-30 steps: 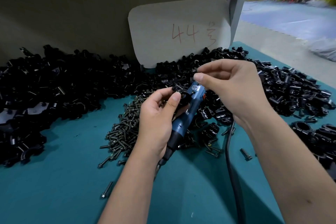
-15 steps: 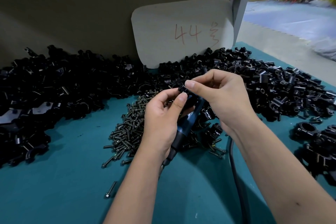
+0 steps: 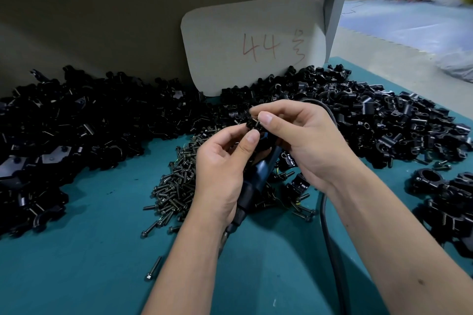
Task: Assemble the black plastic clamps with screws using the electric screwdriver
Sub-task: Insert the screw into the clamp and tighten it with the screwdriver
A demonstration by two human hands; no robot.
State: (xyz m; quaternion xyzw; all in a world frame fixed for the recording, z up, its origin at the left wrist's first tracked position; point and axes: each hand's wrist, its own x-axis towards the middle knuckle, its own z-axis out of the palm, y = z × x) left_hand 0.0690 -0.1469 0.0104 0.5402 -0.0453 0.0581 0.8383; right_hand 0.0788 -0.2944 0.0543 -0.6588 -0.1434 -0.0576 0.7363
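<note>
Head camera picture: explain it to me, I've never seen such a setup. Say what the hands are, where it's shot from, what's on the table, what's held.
No machine here: a person's two bare hands, filmed by a camera on their head, looking down. The left hand and right hand together pinch a small black clamp. The blue electric screwdriver sits under the left palm. On the teal table lie a heap of screws and piles of black clamp parts. A card marked 44 leans behind.

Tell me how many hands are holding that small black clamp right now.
2. The left hand pinches the clamp from below-left; the right hand pinches it from the right, above the blue electric screwdriver.
</note>
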